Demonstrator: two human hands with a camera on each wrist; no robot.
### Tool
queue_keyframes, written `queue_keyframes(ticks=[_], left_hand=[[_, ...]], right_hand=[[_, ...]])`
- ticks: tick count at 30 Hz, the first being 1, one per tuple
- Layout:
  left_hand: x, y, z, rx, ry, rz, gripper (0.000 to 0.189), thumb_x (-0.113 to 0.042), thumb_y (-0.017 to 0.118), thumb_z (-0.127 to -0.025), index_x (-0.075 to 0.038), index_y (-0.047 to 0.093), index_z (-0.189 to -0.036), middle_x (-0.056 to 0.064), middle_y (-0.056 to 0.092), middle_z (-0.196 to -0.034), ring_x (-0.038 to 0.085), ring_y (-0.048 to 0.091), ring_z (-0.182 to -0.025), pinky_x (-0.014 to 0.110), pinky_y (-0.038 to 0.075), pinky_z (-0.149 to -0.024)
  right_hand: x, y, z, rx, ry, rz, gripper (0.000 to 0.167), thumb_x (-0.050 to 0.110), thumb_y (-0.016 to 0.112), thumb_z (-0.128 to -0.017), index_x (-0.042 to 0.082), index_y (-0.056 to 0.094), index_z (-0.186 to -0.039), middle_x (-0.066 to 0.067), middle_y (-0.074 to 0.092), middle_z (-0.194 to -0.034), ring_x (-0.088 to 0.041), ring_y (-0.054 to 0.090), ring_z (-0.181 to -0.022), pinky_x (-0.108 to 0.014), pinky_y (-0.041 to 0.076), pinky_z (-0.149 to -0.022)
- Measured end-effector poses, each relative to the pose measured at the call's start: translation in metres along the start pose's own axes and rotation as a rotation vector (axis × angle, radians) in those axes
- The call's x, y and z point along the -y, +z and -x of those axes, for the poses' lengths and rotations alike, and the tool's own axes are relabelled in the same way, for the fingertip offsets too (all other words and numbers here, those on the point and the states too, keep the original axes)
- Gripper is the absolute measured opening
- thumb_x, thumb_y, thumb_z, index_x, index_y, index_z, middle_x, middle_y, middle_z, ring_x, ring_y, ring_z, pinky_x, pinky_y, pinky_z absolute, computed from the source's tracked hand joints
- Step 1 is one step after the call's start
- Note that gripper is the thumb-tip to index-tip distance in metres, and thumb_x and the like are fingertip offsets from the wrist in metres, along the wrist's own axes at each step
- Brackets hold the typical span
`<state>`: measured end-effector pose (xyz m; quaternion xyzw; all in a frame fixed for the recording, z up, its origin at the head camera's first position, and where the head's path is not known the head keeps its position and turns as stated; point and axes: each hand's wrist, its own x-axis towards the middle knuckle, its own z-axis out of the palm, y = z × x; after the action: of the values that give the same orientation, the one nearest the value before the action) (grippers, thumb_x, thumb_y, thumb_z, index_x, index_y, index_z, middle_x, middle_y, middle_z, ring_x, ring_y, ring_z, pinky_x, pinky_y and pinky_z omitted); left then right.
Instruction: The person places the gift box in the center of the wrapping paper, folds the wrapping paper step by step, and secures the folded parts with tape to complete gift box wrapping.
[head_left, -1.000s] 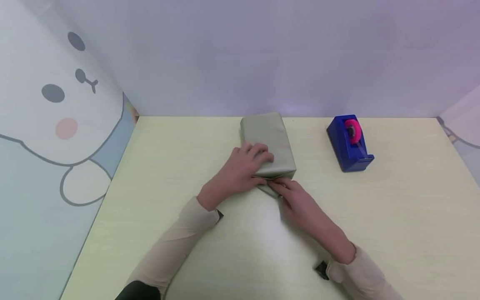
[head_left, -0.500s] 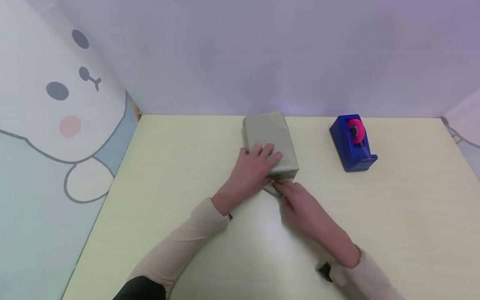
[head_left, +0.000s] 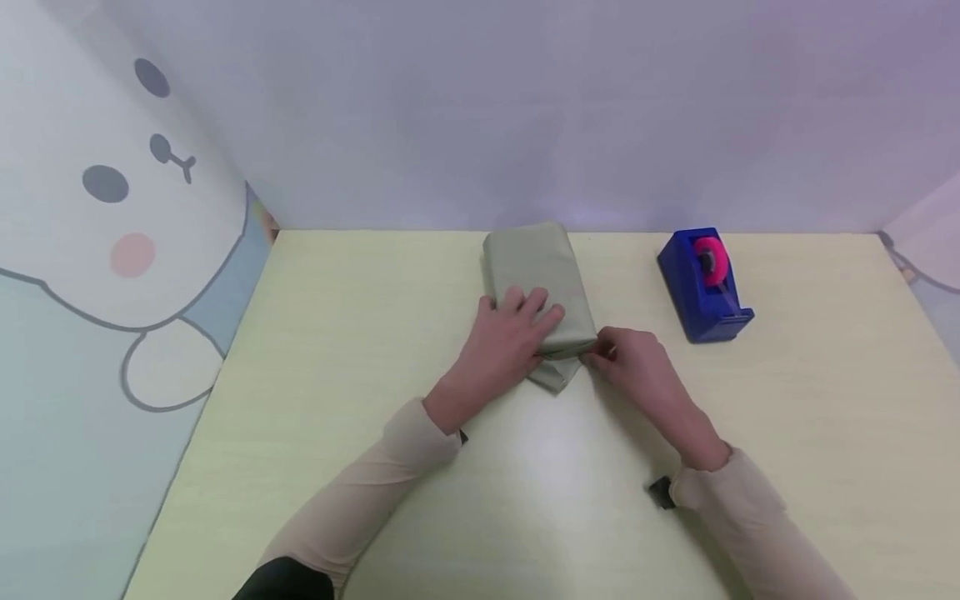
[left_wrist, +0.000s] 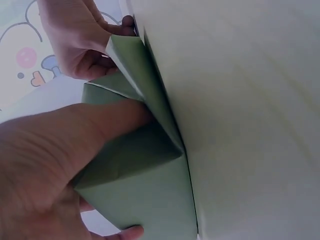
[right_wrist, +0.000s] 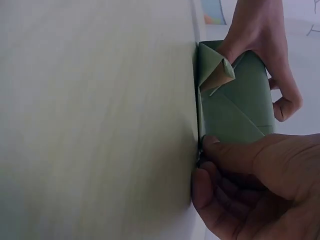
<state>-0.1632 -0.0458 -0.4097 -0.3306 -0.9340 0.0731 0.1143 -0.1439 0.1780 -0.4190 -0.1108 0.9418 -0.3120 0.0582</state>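
A box-shaped package wrapped in grey-green paper (head_left: 536, 260) lies on the table with its near end towards me. My left hand (head_left: 504, 340) holds it, fingers spread over the top and the thumb against the folded near end. From that end a pointed paper flap (head_left: 555, 377) sticks out low along the table; its raised edge shows in the left wrist view. At the near right lower corner, my right hand (head_left: 637, 367) pinches the paper between thumb and curled fingers. The right wrist view shows this right thumb (right_wrist: 232, 155) at the flap's base, close to the tabletop.
A blue tape dispenser (head_left: 686, 292) with a pink-cored roll (head_left: 712, 260) stands on the table right of the package. Behind the pale wooden table (head_left: 375, 283) rises a plain wall (head_left: 480, 117). A cartoon-printed panel (head_left: 60, 250) borders the left side.
My right hand has moved from the middle of the flap to the package's near right corner, uncovering the flap. The left hand shifted slightly right over the top, then stayed.
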Motion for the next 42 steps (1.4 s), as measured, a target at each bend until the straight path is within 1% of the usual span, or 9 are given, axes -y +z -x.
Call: queue_keyframes(ticks=[5,10,14,16,21,24,31,39,42], left_hand=[[0.000,0.001,0.000,0.001,-0.008,0.005,0.061,-0.045,0.078,-0.090,-0.025,0.046,-0.138,0.002,0.049,-0.134,0.025,0.045,-0.107,0.044,0.049,-0.081],[-0.001,0.000,0.000,-0.001,-0.010,0.014,0.059,-0.042,0.079,-0.090,-0.026,0.046,-0.137,0.001,0.049,-0.133,0.024,0.044,-0.107,0.043,0.049,-0.080],[-0.002,0.000,0.001,0.000,-0.011,0.017,0.057,-0.040,0.078,-0.091,-0.026,0.046,-0.137,0.001,0.049,-0.133,0.024,0.044,-0.106,0.043,0.048,-0.080],[-0.003,0.000,0.001,-0.004,-0.007,0.012,0.056,-0.040,0.077,-0.092,-0.026,0.046,-0.137,0.002,0.049,-0.131,0.024,0.044,-0.105,0.043,0.048,-0.079],[-0.001,0.000,0.002,-0.028,-0.017,-0.030,0.055,-0.043,0.077,-0.092,-0.025,0.048,-0.135,0.002,0.050,-0.130,0.024,0.044,-0.102,0.042,0.049,-0.078],[0.000,0.001,0.001,-0.042,-0.022,-0.029,0.055,-0.045,0.078,-0.092,-0.024,0.048,-0.133,0.002,0.051,-0.129,0.024,0.044,-0.102,0.041,0.049,-0.078],[-0.001,0.003,0.001,-0.033,-0.019,-0.012,0.063,-0.050,0.081,-0.088,-0.024,0.047,-0.135,0.001,0.050,-0.130,0.025,0.044,-0.104,0.041,0.048,-0.078],[-0.001,0.000,0.000,-0.019,-0.023,0.019,0.065,-0.047,0.083,-0.087,-0.024,0.047,-0.137,0.002,0.049,-0.133,0.025,0.044,-0.108,0.044,0.050,-0.083],[-0.002,0.000,0.000,-0.011,-0.023,0.012,0.070,-0.052,0.084,-0.085,-0.024,0.047,-0.137,0.002,0.049,-0.133,0.025,0.044,-0.108,0.044,0.050,-0.083]], right_hand=[[0.000,-0.004,-0.005,0.042,-0.056,0.096,0.010,0.009,0.075,-0.094,0.001,0.072,-0.088,-0.009,0.072,-0.078,-0.017,0.054,-0.065,-0.030,0.044,-0.059],[0.005,-0.014,0.001,0.050,-0.039,0.113,0.008,0.009,0.074,-0.095,0.001,0.075,-0.093,-0.009,0.074,-0.083,-0.019,0.061,-0.070,-0.037,0.051,-0.064],[0.016,-0.014,0.018,0.029,-0.046,0.115,0.007,0.005,0.070,-0.096,0.002,0.075,-0.098,-0.009,0.075,-0.087,-0.021,0.066,-0.075,-0.043,0.057,-0.070],[0.024,-0.009,0.030,-0.012,-0.111,0.113,0.008,0.002,0.070,-0.095,0.002,0.075,-0.101,-0.008,0.074,-0.091,-0.021,0.068,-0.080,-0.043,0.059,-0.073],[0.035,0.018,0.049,-0.069,-0.403,0.169,0.031,0.002,0.074,-0.092,0.001,0.070,-0.123,-0.012,0.071,-0.122,-0.029,0.068,-0.113,-0.046,0.059,-0.094],[0.036,0.029,0.054,-0.054,-0.484,0.246,0.037,0.002,0.075,-0.092,0.000,0.069,-0.129,-0.014,0.068,-0.132,-0.030,0.065,-0.121,-0.046,0.057,-0.097],[0.035,0.031,0.068,-0.001,-0.474,0.365,0.040,-0.002,0.073,-0.091,-0.002,0.069,-0.130,-0.013,0.071,-0.133,-0.030,0.069,-0.118,-0.046,0.058,-0.096],[0.040,0.028,0.067,0.000,-0.493,0.390,0.046,-0.006,0.072,-0.088,-0.002,0.068,-0.133,-0.015,0.070,-0.137,-0.031,0.066,-0.128,-0.046,0.054,-0.107],[0.041,0.031,0.067,0.011,-0.495,0.413,0.048,-0.008,0.071,-0.088,-0.002,0.066,-0.135,-0.015,0.069,-0.138,-0.031,0.065,-0.130,-0.046,0.053,-0.108]])
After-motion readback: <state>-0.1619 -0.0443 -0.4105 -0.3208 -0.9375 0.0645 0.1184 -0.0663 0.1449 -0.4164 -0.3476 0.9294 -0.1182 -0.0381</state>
